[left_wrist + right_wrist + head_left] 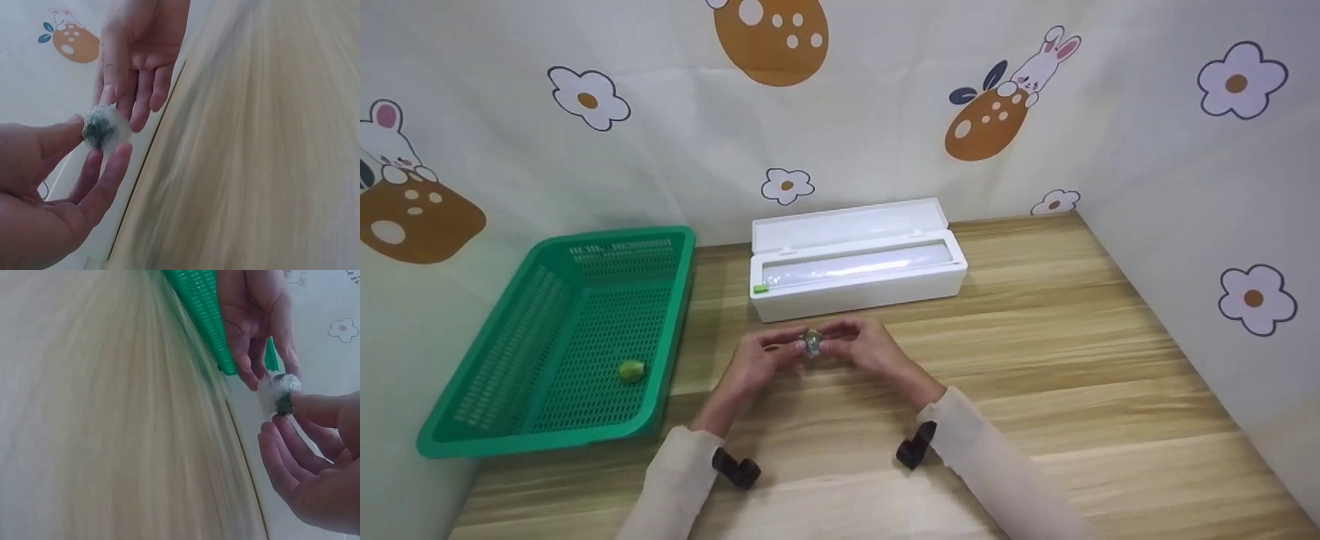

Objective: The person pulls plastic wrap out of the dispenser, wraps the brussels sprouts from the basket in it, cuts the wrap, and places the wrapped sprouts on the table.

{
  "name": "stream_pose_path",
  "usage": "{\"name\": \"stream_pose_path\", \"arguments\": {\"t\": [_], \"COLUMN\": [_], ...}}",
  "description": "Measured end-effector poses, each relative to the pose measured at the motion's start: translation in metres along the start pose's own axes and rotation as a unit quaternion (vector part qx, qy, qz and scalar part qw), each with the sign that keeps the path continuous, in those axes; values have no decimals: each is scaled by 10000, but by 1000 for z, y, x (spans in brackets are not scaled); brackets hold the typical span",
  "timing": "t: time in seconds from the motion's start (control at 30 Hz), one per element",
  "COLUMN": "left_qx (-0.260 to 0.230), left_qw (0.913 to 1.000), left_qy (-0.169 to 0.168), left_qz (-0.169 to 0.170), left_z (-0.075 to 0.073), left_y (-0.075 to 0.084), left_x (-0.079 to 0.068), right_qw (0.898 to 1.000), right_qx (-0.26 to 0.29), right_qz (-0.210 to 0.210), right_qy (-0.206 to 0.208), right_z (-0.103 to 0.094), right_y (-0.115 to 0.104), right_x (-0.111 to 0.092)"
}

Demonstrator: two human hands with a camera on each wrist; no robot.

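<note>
pale cream cloth sleeves (pixel 675 472) fill the bottom of my head view, two small black wrist devices (pixel 737 470) beside them, and up at centre frame i've got the small round green bundle wrapped in crinkled clear film (pixel 812 343), held just in front of the long white lidded box (pixel 859 294). left hand (pixel 750 365) pinching one side between thumb and fingers, right hand (pixel 874 349) pinching the other, fingertips only.

here's what worries me: film looks slick and the hold is slight, so uneven pressure could shoot the bundle onto the pale wood-grain table (pixel 1110 375). pull the hands apart too hard and the wrap could loosen or tear, i'd judge. knuckles are near the box too; a careless push forward might shove it.

now the views. head alone gives me the raised lid, the clear film roll (pixel 859 264) inside and, centre left, a small yellow-green piece (pixel 631 371) lying in the green plastic mesh basket (pixel 679 315). it barely resolves the bundle, though. left wrist shows the dark green patch under cloudy film; right wrist adds the right thumb pressed on that dark part, plus the basket's corner at the top, which left wrist misses.
</note>
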State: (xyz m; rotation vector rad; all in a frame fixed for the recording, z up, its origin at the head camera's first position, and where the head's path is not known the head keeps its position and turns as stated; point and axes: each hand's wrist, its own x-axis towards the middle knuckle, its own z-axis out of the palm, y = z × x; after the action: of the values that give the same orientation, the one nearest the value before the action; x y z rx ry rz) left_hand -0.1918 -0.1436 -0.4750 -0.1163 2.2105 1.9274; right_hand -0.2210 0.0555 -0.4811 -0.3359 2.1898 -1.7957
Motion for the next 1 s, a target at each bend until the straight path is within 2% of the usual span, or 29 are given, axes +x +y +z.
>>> {"name": "stream_pose_path", "arguments": {"t": [0.1, 0.2, 0.43, 0.63, 1.0], "left_qx": [-59, -51, 131, 295, 738], "left_qw": [9990, 9973, 9969, 9939, 9908], "left_qy": [405, 630, 584, 715, 916], "left_qz": [-184, -367, -518, -792, -670], "left_z": [-4, -10, -30, -43, -55], "left_y": [-2, -5, -9, -11, -15], "left_x": [-1, -2, -9, -16, -22], "right_qw": [9999, 9998, 9994, 9987, 9979], "right_qx": [-16, -1, -64, -280, -405], "right_qz": [-136, -91, -27, 35, 227], "right_qy": [-84, -150, -331, -426, -445], "right_z": [9, 18, 36, 51, 73], "right_y": [1, -1, -5, -7, -6], "right_x": [4, 7, 14, 20, 28]}}
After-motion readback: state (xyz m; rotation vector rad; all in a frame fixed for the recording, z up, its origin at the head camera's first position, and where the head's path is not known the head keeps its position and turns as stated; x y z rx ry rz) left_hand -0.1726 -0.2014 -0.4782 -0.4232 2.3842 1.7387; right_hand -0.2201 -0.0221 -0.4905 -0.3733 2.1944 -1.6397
